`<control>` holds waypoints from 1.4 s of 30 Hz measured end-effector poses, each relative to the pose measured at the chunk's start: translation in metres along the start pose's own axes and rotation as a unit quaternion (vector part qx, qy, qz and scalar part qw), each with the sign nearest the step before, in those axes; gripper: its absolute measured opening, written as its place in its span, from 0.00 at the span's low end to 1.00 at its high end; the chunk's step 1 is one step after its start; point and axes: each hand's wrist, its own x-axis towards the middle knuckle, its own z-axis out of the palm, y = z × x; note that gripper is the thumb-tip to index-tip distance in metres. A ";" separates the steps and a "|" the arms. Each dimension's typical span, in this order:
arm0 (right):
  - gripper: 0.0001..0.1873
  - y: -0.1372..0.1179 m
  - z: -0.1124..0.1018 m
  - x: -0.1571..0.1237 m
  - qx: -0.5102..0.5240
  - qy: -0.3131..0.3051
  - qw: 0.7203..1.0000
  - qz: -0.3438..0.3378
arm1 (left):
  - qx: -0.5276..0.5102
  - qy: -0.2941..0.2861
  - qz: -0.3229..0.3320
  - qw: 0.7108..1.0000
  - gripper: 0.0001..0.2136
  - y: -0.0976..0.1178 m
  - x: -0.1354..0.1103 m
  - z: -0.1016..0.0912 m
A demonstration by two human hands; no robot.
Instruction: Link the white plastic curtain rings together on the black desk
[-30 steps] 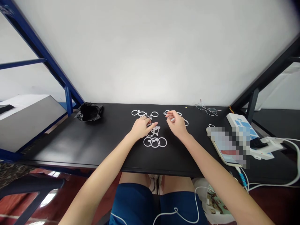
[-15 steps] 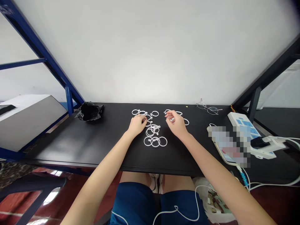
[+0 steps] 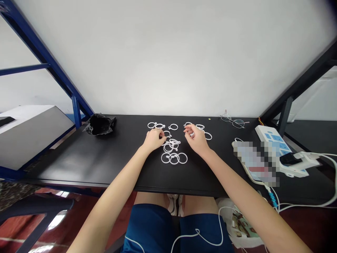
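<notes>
Several thin white rings with small knobs lie on the black table point(image 3: 126, 154). My left hand point(image 3: 154, 140) has its fingertips pinched on the edge of a white ring point(image 3: 164, 143), partly hidden by the fingers. Just beside it is another white ring point(image 3: 167, 134). Nearer me, a tangled cluster of white rings point(image 3: 171, 145) lies above a row of overlapping rings point(image 3: 174, 159). My right hand point(image 3: 197, 140) hovers over the right-hand group, fingers loosely curled and apart; a bit of white shows beneath it. One white ring point(image 3: 207, 136) lies to its right.
A crumpled black bag point(image 3: 100, 124) stands open at the left. Eyeglasses point(image 3: 234, 121) lie at the back right. A phone point(image 3: 252, 165) with a cable and a white power strip point(image 3: 273, 140) are at the right. Blue metal bars point(image 3: 52, 73) flank the table's left side.
My left hand has moved slightly, and a ring by its fingertips has shifted toward the nearer cluster. My right hand has barely moved, its fingers a little lower. The view has tilted slightly.
</notes>
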 end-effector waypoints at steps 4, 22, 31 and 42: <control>0.11 -0.002 0.002 -0.002 0.004 -0.018 1.000 0.005 | 0.011 0.006 0.015 1.000 0.03 -0.001 0.000 0.001; 0.10 -0.005 0.005 -0.005 0.014 -0.057 0.998 -0.004 | 0.011 0.055 0.069 0.996 0.04 -0.002 0.000 0.004; 0.09 -0.005 0.005 -0.006 0.007 -0.071 0.997 -0.013 | -0.179 0.071 -0.028 0.981 0.05 0.003 0.001 -0.002; 0.08 -0.008 0.004 -0.007 0.004 -0.079 0.996 -0.028 | -0.412 0.047 -0.126 0.901 0.05 0.002 0.008 -0.004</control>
